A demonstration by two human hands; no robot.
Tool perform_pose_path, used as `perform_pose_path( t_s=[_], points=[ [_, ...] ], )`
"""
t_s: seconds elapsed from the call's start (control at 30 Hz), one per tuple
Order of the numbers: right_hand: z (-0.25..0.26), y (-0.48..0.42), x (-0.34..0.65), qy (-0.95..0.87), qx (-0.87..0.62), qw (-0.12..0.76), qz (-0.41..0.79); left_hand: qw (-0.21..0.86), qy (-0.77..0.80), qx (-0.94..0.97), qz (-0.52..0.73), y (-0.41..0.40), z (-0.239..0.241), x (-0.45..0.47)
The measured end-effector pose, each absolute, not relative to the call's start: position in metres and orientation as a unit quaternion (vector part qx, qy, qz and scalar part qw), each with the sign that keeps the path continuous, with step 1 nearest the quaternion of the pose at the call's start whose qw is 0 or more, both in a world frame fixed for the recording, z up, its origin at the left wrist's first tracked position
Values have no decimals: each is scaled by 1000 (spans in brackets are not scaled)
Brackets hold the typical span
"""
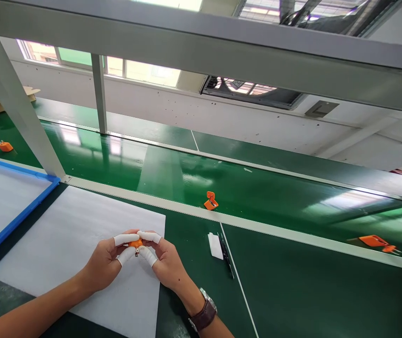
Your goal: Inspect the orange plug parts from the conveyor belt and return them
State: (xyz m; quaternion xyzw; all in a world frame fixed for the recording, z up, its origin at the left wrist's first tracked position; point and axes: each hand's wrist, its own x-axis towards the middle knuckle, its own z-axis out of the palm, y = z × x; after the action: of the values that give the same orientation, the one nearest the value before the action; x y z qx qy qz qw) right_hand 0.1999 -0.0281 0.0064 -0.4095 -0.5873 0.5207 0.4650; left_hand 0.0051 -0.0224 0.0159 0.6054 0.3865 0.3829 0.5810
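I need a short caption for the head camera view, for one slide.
Both hands, left hand and right hand, pinch a small orange part above a white foam sheet beside a green conveyor belt.

Four small orange parts show: one (136, 243) pinched between two hands, the left hand (104, 263) and the right hand (164, 264), and three on the green belt (173, 176), at its far left (5, 146), middle (211, 201) and right edge (377, 241). One white foam sheet (63, 244), one blue-edged tray (14, 216), one wristwatch (204, 312), four white finger covers (125, 239).
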Motion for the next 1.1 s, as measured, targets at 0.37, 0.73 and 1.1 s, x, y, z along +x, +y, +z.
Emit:
perform_pose_path(
  t_s=[0.37, 0.73, 1.1],
  points=[
    [7, -29, 202, -546, -413, 456, 569, 572, 398, 605, 386, -23, 18, 6],
    [10, -29, 201, -522, -421, 445, 593, 579, 385, 619, 365, -24, 17, 2],
    [-2, -25, 202, -565, -432, 463, 529, 584, 367, 610, 390, -18, 13, 7]
  ],
)
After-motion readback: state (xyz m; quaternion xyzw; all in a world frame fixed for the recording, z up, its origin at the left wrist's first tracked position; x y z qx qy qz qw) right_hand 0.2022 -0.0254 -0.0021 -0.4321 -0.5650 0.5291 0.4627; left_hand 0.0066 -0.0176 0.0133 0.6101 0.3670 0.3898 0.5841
